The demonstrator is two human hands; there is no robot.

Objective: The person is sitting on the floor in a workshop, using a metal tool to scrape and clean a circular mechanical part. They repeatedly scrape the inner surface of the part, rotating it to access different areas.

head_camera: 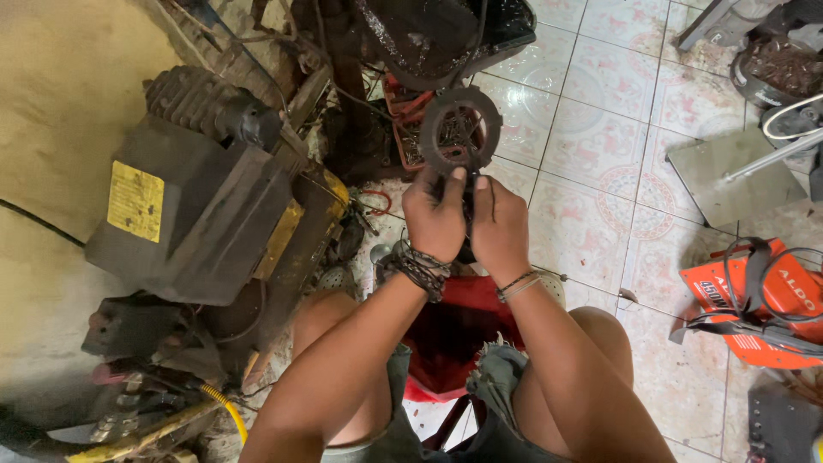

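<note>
Where tiles lie open, disc (460,129) two-handed.

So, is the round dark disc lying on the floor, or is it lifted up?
Lifted up. The left hand and right hand hold the disc from below, its face toward the camera, above the tiled floor.

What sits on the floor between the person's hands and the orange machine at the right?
Only bare patterned floor tiles lie between the hands and the orange machine, as the head view shows.
</note>
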